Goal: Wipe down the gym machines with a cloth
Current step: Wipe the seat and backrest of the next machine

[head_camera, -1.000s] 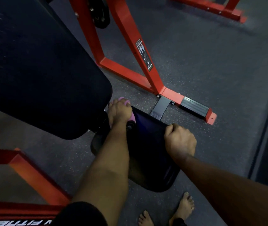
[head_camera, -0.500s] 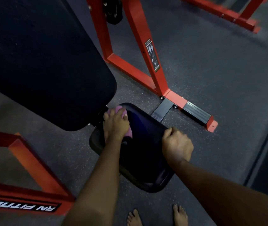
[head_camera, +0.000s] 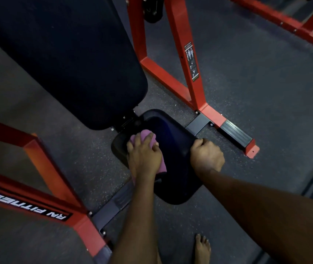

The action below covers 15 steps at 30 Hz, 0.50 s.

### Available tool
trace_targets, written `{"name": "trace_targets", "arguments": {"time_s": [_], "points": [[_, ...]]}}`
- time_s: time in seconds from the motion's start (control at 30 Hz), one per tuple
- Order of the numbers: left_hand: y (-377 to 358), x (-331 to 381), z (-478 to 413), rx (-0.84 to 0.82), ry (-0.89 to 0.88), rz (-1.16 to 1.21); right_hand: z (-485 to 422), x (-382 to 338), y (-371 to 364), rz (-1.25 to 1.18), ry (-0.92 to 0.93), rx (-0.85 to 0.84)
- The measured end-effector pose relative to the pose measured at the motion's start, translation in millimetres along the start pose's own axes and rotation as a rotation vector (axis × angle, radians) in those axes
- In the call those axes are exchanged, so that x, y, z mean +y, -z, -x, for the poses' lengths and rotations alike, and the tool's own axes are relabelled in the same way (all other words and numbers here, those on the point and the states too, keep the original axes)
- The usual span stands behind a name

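Left hand (head_camera: 144, 157) presses the cloth (head_camera: 146, 135) on the seat (head_camera: 174, 149).
Its fingers lie spread, released, over the pink crumpled cloth at the seat's 10 o'clock; right hand (head_camera: 207, 157) grasps the 3 o'clock edge.

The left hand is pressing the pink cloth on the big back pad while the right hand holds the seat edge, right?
Not quite. In the head view the left hand presses the pink cloth on the seat, not the back pad; the right hand does hold the seat edge.
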<state>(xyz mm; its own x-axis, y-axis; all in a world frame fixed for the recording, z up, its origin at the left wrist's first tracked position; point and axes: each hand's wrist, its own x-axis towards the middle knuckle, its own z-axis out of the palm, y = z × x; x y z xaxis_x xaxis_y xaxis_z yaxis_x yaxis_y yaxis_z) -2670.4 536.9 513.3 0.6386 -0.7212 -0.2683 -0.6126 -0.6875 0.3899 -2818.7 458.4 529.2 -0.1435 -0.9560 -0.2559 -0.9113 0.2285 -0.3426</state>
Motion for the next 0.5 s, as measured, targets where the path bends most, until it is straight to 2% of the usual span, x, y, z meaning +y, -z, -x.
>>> {"name": "trace_targets", "arguments": {"time_s": [0.27,0.4,0.5], "points": [[-11,17,81,0.117,0.176,0.117,1,5,4,-0.102,0.019,-0.095],[-22,37,126,0.22,0.135,0.107,-2,12,16,-0.158,0.069,-0.236],[-28,41,140,0.247,0.086,0.052,-7,20,20,-0.319,0.094,-0.378]]}}
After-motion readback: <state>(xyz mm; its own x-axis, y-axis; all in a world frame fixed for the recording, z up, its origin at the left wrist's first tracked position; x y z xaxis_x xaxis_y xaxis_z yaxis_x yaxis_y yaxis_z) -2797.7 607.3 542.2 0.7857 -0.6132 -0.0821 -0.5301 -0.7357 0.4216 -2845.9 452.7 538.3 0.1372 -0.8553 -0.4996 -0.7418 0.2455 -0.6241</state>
